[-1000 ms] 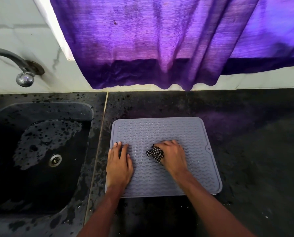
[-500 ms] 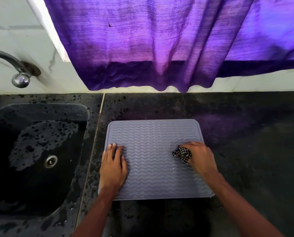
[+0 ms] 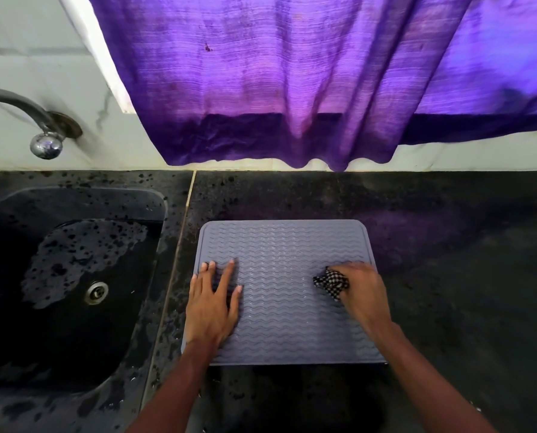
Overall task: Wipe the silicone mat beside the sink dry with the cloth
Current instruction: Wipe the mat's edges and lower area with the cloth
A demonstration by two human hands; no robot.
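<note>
Cloth [image 3: 331, 283], checked black and white, bunched small in the right hand [image 3: 362, 290], grip closed tight around it, pressed down on the silicone mat [image 3: 286, 276] close to the mat's right edge. Left hand [image 3: 212, 303] flat and open, holding nothing, fingers spread, pushing down on the mat's left side, well apart from the cloth grip. Mat lying on the dark tabletop [image 3: 448, 276], just beside the sink [image 3: 73, 276].

To wipe well: keep the flat hand pressing so the mat cannot slide. Push the cloth along the wavy lines, not across them, so water in the little grooves gets soaked up. Go from the cloth grip toward the flat hand, then back, one strip at a time. Open the bunched cloth a bit to cover more. Lift the flat hand later and wipe under it too. Wet drops probably hide in the grooves; too small to tell.
</note>
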